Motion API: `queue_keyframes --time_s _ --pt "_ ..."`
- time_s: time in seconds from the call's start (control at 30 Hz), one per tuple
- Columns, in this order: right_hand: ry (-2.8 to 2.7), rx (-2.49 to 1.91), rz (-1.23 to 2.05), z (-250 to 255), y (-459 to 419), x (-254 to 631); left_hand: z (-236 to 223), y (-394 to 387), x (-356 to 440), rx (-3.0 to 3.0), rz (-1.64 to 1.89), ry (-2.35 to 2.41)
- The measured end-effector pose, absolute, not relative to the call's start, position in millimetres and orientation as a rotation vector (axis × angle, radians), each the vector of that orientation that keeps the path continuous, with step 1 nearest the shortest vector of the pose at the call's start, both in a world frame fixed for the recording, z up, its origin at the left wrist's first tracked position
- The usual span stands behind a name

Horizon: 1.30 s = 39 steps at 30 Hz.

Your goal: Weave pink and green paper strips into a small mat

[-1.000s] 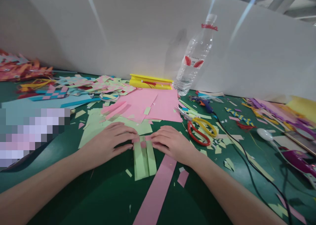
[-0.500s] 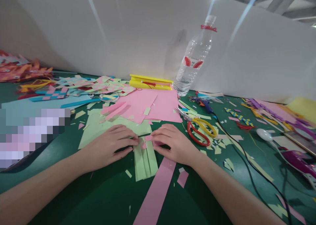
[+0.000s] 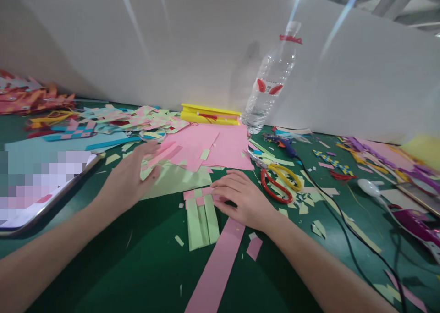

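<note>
— Where to look for the woven paper piece (image 3: 202,219)?
— On the green desk (image 3: 144,276), well apart from its back edge; green strips crossed with pink.
— And the right hand (image 3: 242,200)?
— Low, with bent fingers at the right edge of the woven paper piece; pinching or only pressing, not possible to say.
— The left hand (image 3: 127,175)?
— Spread, with thumb apart from fingers, over a pale green sheet (image 3: 178,181).
— Farther away?
— Along the desk's back edge, yellow folded paper (image 3: 211,113) and a bottle (image 3: 270,86), before a grey wall (image 3: 172,52).
</note>
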State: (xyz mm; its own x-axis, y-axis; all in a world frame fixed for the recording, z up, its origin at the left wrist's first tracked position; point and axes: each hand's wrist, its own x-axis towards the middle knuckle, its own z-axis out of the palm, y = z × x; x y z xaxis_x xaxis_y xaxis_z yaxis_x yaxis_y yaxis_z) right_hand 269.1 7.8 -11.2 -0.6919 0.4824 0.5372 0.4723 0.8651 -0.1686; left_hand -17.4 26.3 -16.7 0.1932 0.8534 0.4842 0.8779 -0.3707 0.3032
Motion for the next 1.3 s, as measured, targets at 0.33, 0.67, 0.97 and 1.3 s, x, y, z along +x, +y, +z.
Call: queue_keyframes --time_s 0.33,0.67,0.97,1.3 --pt "-2.542 -0.942 0.235 -14 2 265 -36 31 -27 -2.49 -0.735 -1.689" --pt "-2.527 -0.99 0.318 -14 4 265 -20 12 2 -2.691 -0.82 -1.348" --pt "-2.475 -0.919 0.262 -17 4 265 -27 6 16 -2.932 -0.786 -1.362" --pt "-2.403 -0.961 0.388 -17 5 267 -29 7 22 -2.983 -0.979 -1.43"
